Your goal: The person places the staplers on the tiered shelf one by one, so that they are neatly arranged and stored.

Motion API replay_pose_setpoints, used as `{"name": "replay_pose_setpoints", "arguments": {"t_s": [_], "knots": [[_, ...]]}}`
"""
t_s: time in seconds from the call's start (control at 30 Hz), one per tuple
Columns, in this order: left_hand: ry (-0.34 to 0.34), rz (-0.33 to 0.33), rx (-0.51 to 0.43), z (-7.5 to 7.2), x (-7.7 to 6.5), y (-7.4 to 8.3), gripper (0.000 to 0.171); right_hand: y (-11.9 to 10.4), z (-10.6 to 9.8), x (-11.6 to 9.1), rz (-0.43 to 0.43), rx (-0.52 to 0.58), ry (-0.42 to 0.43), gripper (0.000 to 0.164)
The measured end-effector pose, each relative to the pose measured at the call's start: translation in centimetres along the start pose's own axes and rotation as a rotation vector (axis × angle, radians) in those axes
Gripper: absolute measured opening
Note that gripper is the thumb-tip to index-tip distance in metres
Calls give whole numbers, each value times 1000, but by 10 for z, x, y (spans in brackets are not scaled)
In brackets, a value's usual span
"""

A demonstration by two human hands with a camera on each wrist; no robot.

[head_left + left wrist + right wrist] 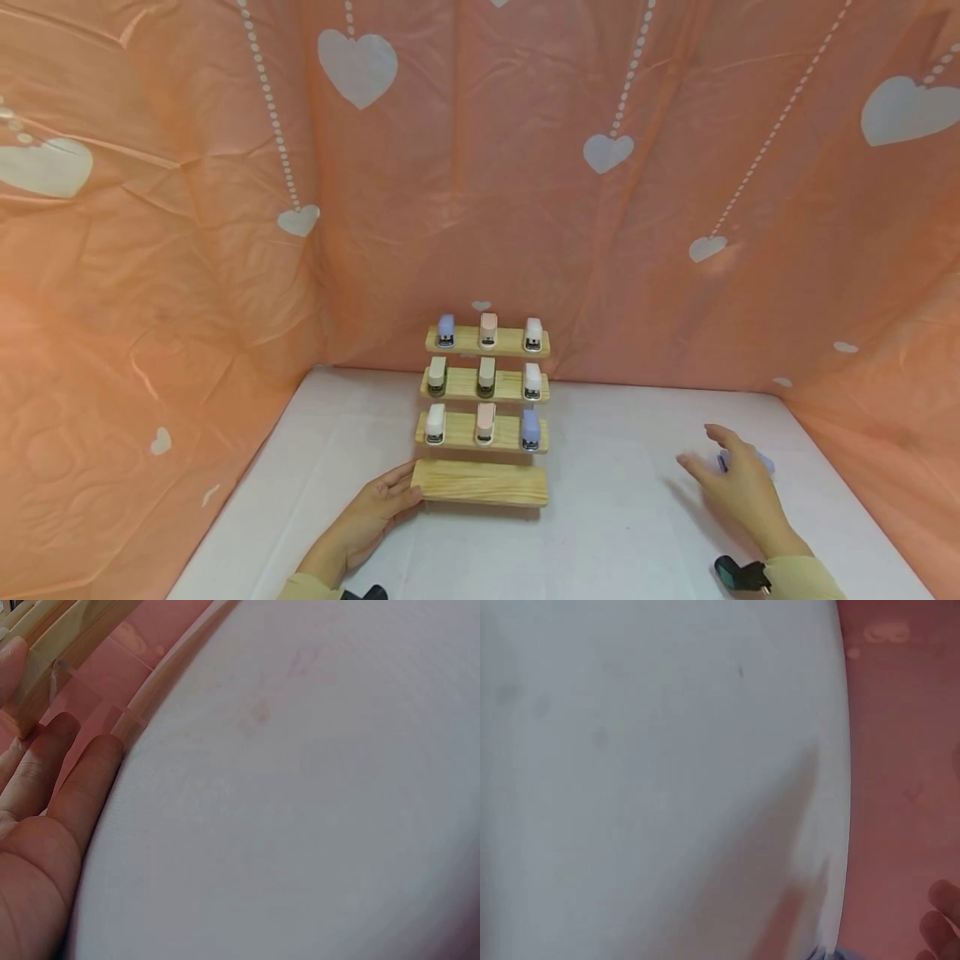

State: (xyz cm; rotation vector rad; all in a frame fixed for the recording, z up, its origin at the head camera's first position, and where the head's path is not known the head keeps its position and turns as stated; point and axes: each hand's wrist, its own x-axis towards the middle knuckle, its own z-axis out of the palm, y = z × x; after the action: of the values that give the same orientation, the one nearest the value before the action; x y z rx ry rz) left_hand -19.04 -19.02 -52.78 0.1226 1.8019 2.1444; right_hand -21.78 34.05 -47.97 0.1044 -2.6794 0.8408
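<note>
In the head view a tiered wooden display rack (480,483) stands on the white table, its lowest step bare. On the upper steps sit several mini staplers, among them a lavender stapler (531,428), a pink stapler (485,422) and a white stapler (435,422). My left hand (372,518) grips the left end of the lowest step, thumb at the front edge; the left wrist view shows its fingers (94,780) beside the wood. At the right, my right hand (738,492) hovers with spread fingers over another lavender stapler (765,463), which it partly hides.
A white tabletop (615,533) spreads around the rack. Behind and at both sides hangs an orange-pink curtain (480,183) with white hearts. Clear supports (97,694) show under the wooden steps in the left wrist view.
</note>
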Motion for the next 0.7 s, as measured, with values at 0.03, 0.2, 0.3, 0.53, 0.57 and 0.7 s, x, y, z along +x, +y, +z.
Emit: {"name": "replay_pose_setpoints", "arguments": {"t_s": [0.03, 0.2, 0.3, 0.53, 0.57, 0.7], "knots": [[0, 0, 0, 0, 0, 0, 78, 1, -2, -1, 16, 2, -2, 80], [-5, -2, -6, 1, 0, 1, 79, 8, -7, -2, 74, 14, 0, 82], [-5, -3, -6, 1, 0, 1, 78, 12, -7, -2, 93, 22, 6, 83], [-2, -4, 12, 0, -2, 1, 79, 20, -5, -3, 145, 48, 7, 86], [-5, -4, 9, 1, -2, 1, 78, 21, -4, -4, 156, 52, 1, 86], [-13, 3, -3, 1, -3, 1, 77, 22, -3, -3, 189, 65, -23, 88]]}}
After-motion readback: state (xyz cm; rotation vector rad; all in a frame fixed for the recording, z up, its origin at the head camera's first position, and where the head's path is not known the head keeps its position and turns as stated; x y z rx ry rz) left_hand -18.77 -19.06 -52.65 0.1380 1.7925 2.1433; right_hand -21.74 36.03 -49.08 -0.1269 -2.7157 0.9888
